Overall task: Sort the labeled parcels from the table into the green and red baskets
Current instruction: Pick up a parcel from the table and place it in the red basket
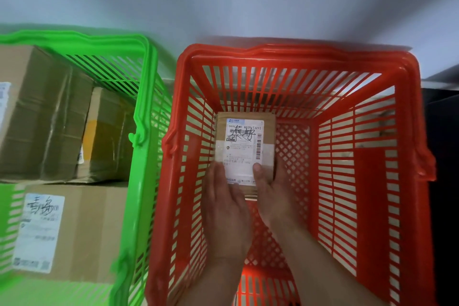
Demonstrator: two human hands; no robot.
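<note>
Both hands hold one small parcel (244, 146) by its near end: left hand (227, 206) with the thumb laid on the top face beside the label, right hand (270, 196) with the thumb on the label's lower edge and the fingers wrapped down the right side, out of sight beneath. Location: inside the red basket (407, 156), low in it, toward the far left part of the floor; whether the box already rests on the floor cannot be told. Step in hand, judged: setting this parcel down in the red basket. Advice: lower it flat, label up, until the base bears on the mesh, then slide the fingers out sideways so none is pinched under the box; leave room on the right for later parcels. Item: small brown corrugated cardboard box, rectangular, crisp edges, a band of clear tape across the middle, white printed label (244, 149) with barcodes and a bold black handwritten mark. Container: red moulded plastic, glossy, slatted walls tapering to a diamond lattice floor, folding handles down on the rim. Adjacent: green basket (146, 97), same pattern, just beside the red one at left, holding three cardboard boxes: a large taped one (42, 117) lying tilted, a smaller one (109, 131) with a yellow patch wedged beside it, and a near one (74, 231) lying flat with a white handwritten label. Cardboard likely light and rigid; it should sit steady on the mesh.
</note>
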